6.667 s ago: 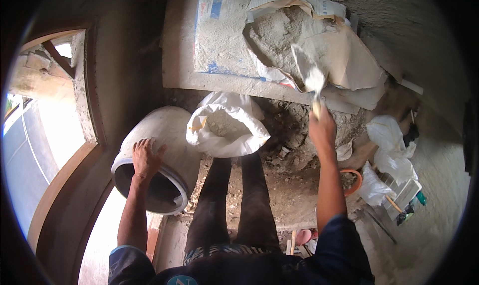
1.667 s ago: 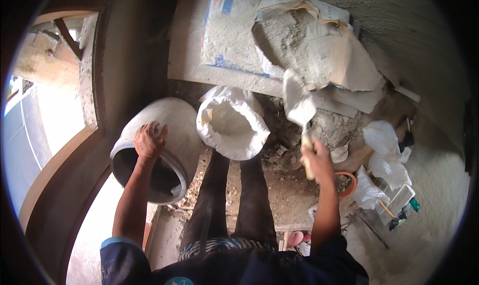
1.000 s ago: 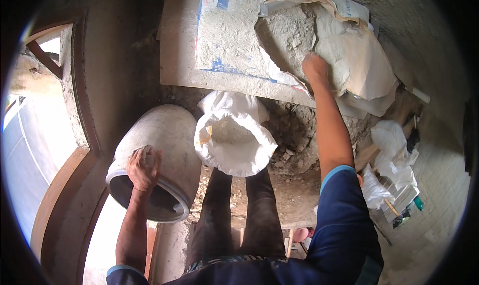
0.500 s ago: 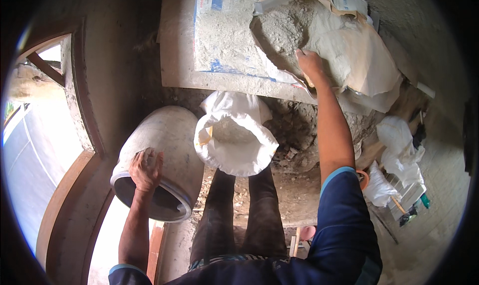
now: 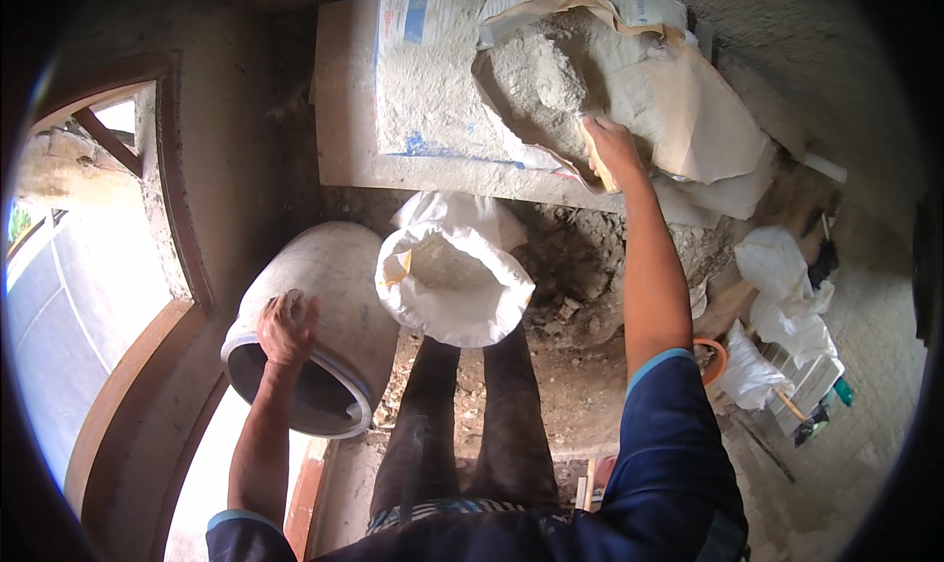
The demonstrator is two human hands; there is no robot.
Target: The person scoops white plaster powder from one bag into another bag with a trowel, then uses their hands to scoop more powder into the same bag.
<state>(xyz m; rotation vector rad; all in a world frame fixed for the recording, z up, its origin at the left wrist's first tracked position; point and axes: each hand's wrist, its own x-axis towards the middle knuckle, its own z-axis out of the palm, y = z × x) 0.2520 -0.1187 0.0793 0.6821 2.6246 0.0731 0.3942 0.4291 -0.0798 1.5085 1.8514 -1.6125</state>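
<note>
My right hand (image 5: 612,149) is closed around the wooden handle (image 5: 603,174) of a tool, apparently a trowel. Its blade is hidden under a heap of grey powder (image 5: 559,82), inside the mouth of a torn-open paper sack (image 5: 433,100). On the side of a tipped grey drum (image 5: 334,267), my left hand (image 5: 288,328) lies with its fingers apart, near the rim. Between the drum and my right arm stands a white woven bag (image 5: 455,324), its edge rolled down, with pale powder inside. My legs are just below that bag.
Under the paper sack is a flat board (image 5: 346,119). Rubble (image 5: 570,296) covers the ground beside the white bag. To the right are an orange bucket rim (image 5: 712,363), white plastic bags (image 5: 777,267) and a white rack (image 5: 808,390). A wooden-framed opening (image 5: 128,385) is on the left.
My right hand has turned slightly, showing more of the wooden handle, and powder now stands heaped in front of it. The left hand stays on the drum. The view has shifted a little.
</note>
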